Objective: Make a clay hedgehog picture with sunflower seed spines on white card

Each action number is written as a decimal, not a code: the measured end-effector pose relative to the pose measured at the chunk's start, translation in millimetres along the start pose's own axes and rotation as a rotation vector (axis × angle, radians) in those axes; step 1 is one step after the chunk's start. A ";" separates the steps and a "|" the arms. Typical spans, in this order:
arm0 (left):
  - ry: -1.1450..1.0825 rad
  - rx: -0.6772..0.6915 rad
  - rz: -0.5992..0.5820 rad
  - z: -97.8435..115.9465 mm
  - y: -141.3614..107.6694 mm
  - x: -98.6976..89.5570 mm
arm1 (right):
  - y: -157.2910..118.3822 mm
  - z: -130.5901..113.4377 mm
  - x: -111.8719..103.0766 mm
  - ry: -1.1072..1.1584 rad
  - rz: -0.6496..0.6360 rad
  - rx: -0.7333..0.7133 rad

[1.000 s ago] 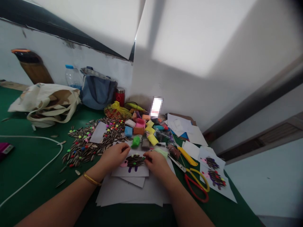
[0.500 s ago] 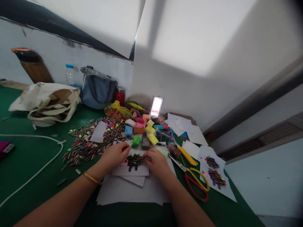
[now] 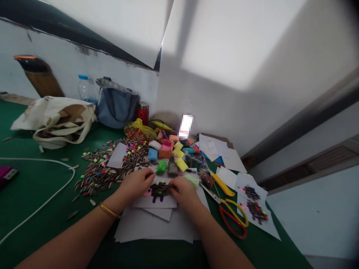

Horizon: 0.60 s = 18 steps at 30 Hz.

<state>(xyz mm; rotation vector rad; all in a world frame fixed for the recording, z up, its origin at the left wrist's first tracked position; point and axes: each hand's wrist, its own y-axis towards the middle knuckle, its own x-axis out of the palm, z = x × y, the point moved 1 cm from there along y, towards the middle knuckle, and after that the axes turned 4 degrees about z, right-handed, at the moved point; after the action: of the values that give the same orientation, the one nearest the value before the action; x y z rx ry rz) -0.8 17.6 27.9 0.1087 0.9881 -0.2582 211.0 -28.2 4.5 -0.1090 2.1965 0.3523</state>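
A small white sheet (image 3: 141, 203) lies on a stack of larger paper (image 3: 157, 231), bearing a hedgehog figure (image 3: 160, 189). Its back is covered with striped sunflower seeds and small coloured balls; the face is pink and the legs are purple. My left hand (image 3: 139, 183) rests over the sheet's left side, thumb and fingers pressed together near the figure's top left; whatever they pinch is hidden. At the figure's right end, my right hand (image 3: 183, 189) has its fingers closed against the seeds. Anything between those fingertips is too small to make out.
A heap of sunflower seeds and coloured balls (image 3: 98, 175) spreads to the left. Clay packs (image 3: 165, 153) crowd the back. Scissors (image 3: 234, 220), a yellow cutter (image 3: 223, 185) and a sheet with two similar hedgehogs (image 3: 269, 226) lie right. A white cable (image 3: 64, 191) curves across the left.
The fingers of my right hand have shifted slightly left, closer in on the figure's right end. My left hand stays in place.
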 end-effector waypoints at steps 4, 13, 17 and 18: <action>-0.015 0.016 0.003 -0.1 -0.2 -0.2 | -0.4 0.2 1.8 0.056 0.004 -0.014; -0.017 0.021 0.011 1.8 -1.9 -2.6 | -2.9 0.1 -0.9 0.121 0.039 0.027; -0.003 0.023 0.005 1.1 -2.0 -2.6 | -3.0 -0.2 -1.6 0.116 0.010 0.060; -0.002 0.024 0.007 1.0 -2.0 -2.4 | -2.9 -0.4 -1.9 0.110 0.006 0.055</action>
<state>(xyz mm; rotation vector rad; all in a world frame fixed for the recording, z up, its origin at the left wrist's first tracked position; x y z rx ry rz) -1.8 15.9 30.5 0.1331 0.9822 -0.2639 212.4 -31.1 5.6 -0.0937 2.3136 0.2948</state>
